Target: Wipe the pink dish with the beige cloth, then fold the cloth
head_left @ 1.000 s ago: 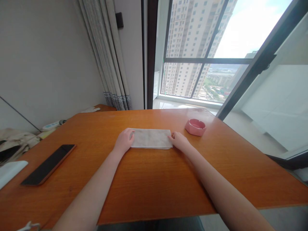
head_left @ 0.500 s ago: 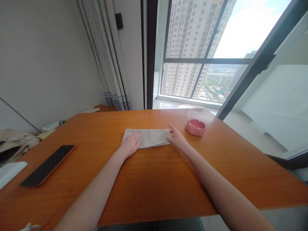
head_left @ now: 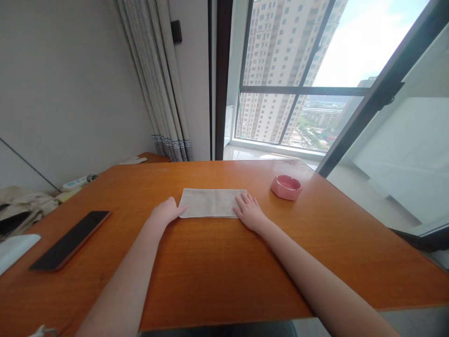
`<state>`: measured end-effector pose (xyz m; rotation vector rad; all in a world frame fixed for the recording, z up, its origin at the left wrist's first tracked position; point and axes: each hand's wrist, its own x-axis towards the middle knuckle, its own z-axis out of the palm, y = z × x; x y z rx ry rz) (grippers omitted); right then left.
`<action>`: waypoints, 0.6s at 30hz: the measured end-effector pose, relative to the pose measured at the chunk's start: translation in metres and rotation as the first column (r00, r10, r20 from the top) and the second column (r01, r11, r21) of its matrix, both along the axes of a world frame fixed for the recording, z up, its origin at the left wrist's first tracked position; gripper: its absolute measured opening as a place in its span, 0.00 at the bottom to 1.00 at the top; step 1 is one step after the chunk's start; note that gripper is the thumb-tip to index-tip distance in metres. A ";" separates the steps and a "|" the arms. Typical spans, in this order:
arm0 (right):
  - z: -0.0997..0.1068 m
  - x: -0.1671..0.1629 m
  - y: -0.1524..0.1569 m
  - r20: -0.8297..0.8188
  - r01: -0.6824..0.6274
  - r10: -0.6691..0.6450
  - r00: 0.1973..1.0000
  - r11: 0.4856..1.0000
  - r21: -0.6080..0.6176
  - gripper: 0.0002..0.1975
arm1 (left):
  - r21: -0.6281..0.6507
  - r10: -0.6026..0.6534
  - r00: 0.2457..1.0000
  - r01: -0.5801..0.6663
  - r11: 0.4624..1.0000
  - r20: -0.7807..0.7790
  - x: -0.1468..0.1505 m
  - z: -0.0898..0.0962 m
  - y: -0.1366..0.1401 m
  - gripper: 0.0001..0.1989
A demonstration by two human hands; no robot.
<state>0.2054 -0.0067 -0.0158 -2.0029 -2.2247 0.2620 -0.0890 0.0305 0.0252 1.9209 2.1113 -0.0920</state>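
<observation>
A pale grey folded cloth [head_left: 209, 203] lies flat as a long strip on the wooden table [head_left: 224, 267]. My left hand [head_left: 165, 210] is at its left end, the thumb on the near left corner and the fingers curled in beside the edge; their tips are hidden. Resting flat on the cloth's right end is my right hand [head_left: 250, 211], fingers spread. Just beyond that hand to the right stands a pink ashtray [head_left: 286, 188], untouched.
A dark phone [head_left: 72, 241] lies on the left of the table, with a white object [head_left: 17, 250] beside it at the edge. Past the table's far side are a grey curtain [head_left: 154, 84] and a large window [head_left: 298, 89].
My left hand has slid left off the cloth's top to its left edge. My right hand has gone from the right edge to lying flat on the cloth, which now looks straighter.
</observation>
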 end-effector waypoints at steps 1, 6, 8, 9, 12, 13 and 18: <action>0.000 -0.001 0.000 0.010 0.004 -0.004 1.000 1.000 -0.005 0.29 | -0.036 -0.032 0.999 0.032 0.999 0.022 0.000 -0.001 0.001 0.24; 0.002 0.000 0.000 0.008 0.005 -0.005 1.000 1.000 -0.005 0.29 | -0.005 -0.135 0.988 0.135 0.991 0.069 0.002 -0.005 0.004 0.14; 0.003 0.002 0.000 -0.015 -0.003 0.003 1.000 1.000 -0.009 0.30 | 0.097 -0.113 0.992 0.107 0.990 0.064 -0.001 -0.005 0.005 0.10; 0.004 0.003 0.000 -0.027 -0.011 0.011 1.000 1.000 -0.014 0.30 | 0.160 -0.088 0.994 0.076 0.984 0.066 -0.003 -0.005 0.005 0.08; 0.007 0.004 0.000 -0.074 -0.066 0.064 0.995 0.998 -0.018 0.31 | 0.430 -0.019 0.987 -0.052 0.901 0.158 -0.003 -0.003 0.006 0.05; 0.008 0.002 -0.001 -0.095 -0.090 0.089 0.991 0.996 -0.009 0.31 | 0.536 -0.028 0.972 -0.105 0.838 0.235 0.000 -0.003 0.005 0.05; 0.009 -0.014 -0.008 -0.171 -0.193 0.201 0.965 0.979 0.060 0.32 | 0.790 -0.387 0.807 -0.152 0.594 0.446 0.051 -0.006 -0.014 0.06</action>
